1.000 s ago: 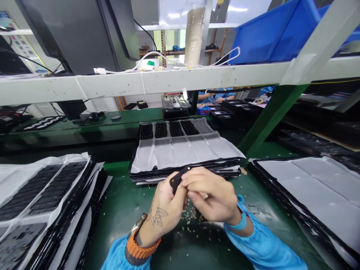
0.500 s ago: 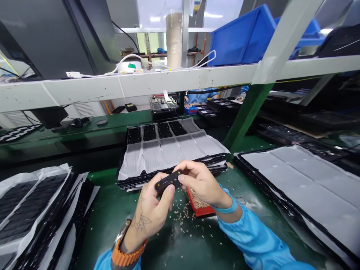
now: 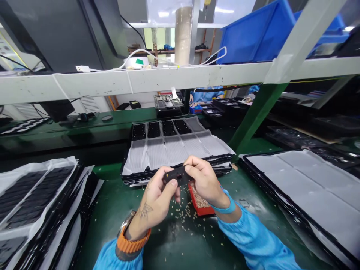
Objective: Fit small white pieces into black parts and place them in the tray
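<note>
Between both hands I hold a small flat black plastic part (image 3: 176, 175) with a yellow mark near its left end. My left hand (image 3: 160, 195) is closed on its left end, the thumb along the near edge. The fingers and thumb of my right hand (image 3: 203, 180) pinch its right end. Just below the right hand sits a red tray (image 3: 201, 210) of tiny tan pieces, partly hidden by that hand. More tan pieces (image 3: 182, 217) lie scattered on the green table (image 3: 180, 247). Behind my hands, a stack of trays (image 3: 171, 150) has white lining sheets and black parts along its far row.
Stacked trays of black parts (image 3: 36, 202) stand at the left, and white-covered trays (image 3: 306, 183) at the right. A green-and-white post (image 3: 255, 112) and a white shelf beam (image 3: 168, 78) cross ahead. A blue bin (image 3: 253, 37) rests on the shelf. Another person's blue sleeve (image 3: 209, 94) shows behind.
The black part has turned in my hands, and the yellow mark near its right end no longer shows. My right fingers now cover more of that end. The view has shifted slightly.
</note>
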`<state>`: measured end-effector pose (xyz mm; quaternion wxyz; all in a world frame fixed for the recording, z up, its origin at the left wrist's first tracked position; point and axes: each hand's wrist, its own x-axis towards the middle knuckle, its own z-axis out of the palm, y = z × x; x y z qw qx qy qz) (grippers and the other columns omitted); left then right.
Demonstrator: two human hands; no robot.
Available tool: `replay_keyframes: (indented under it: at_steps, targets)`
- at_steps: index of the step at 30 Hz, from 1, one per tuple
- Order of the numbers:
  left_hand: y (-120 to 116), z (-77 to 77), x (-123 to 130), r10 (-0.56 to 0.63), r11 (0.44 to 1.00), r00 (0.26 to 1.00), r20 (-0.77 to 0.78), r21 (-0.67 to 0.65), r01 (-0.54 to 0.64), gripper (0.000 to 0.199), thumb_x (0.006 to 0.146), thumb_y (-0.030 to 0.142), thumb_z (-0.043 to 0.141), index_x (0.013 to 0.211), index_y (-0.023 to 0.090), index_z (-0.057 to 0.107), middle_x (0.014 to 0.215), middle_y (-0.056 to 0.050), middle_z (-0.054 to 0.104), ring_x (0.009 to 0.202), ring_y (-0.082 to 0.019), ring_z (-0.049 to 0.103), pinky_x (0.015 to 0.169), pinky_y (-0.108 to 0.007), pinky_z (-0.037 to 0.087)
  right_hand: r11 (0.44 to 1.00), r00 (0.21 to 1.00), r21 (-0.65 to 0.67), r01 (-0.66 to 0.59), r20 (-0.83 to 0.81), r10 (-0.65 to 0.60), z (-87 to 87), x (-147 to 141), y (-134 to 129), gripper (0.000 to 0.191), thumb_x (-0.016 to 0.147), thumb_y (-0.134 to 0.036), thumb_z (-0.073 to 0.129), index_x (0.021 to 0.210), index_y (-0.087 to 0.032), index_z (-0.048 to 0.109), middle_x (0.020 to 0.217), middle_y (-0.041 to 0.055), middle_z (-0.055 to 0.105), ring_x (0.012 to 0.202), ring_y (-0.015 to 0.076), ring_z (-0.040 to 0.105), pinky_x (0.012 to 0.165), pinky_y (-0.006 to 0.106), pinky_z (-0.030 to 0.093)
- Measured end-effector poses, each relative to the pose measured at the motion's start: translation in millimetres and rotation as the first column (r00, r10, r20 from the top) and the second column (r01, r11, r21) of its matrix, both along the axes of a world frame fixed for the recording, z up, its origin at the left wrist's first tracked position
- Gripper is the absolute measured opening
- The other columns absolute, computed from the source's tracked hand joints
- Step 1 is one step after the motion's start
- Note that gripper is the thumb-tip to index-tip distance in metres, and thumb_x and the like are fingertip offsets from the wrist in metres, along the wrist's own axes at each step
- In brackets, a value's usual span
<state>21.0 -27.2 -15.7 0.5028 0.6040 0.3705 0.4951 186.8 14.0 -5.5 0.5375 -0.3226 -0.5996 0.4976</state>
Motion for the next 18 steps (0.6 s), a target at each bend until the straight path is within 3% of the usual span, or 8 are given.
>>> replay_keyframes:
  at_steps: [6, 11, 14, 18]
  targets:
    - [3.1, 3.5, 4.7, 0.203, 0.978, 0.979, 0.03, -0.055, -0.201, 0.02, 0.095, 0.035, 0.053, 0.083, 0.019, 0.058, 0.052, 0.004, 0.061, 0.044, -0.013, 0.059, 0.047, -0.022, 0.042, 0.992, 0.987, 0.116, 0.054, 0.141, -0.071, 2.7, 1.4, -4.0, 0.023, 0.089, -0.033, 0.061, 0.073, -0.019, 0.054, 0.053, -0.0054, 0.05, 0.044, 0.0086, 0.045, 0.044, 0.021, 0.036]
    - [3.6, -5.4, 4.7, 0.319, 0.947, 0.947, -0.034, 0.043, -0.318, 0.045, 0.104, 0.05, 0.044, 0.074, 0.02, 0.06, 0.05, 0.002, 0.061, 0.044, -0.013, 0.057, 0.049, -0.024, 0.043, 0.999, 0.99, 0.053, -0.009, 0.143, 0.002, 4.9, 0.2, -6.2, 0.025, 0.09, -0.037, 0.061, 0.073, -0.02, 0.052, 0.049, -0.0071, 0.048, 0.038, 0.0076, 0.042, 0.04, 0.019, 0.033]
    - [4.3, -8.7, 2.5, 0.29, 0.956, 0.957, 0.024, 0.033, -0.291, 0.053, 0.104, 0.06, 0.039, 0.085, 0.018, 0.064, 0.056, 0.0, 0.065, 0.047, -0.014, 0.06, 0.049, -0.025, 0.045, 0.999, 0.989, 0.033, -0.011, 0.144, 0.006, 5.7, -0.4, -5.7, 0.026, 0.09, -0.038, 0.061, 0.074, -0.02, 0.052, 0.048, -0.007, 0.049, 0.037, 0.007, 0.042, 0.038, 0.019, 0.032]
    - [5.3, -7.1, 1.1, 0.18, 0.984, 0.979, 0.099, -0.008, -0.18, 0.03, 0.1, 0.045, 0.053, 0.097, 0.017, 0.063, 0.063, -0.001, 0.069, 0.053, -0.015, 0.064, 0.05, -0.023, 0.047, 0.999, 0.99, 0.04, 0.012, 0.139, -0.017, 5.2, -1.2, -4.6, 0.026, 0.09, -0.038, 0.063, 0.076, -0.019, 0.054, 0.049, -0.0067, 0.051, 0.037, 0.007, 0.044, 0.039, 0.018, 0.033]
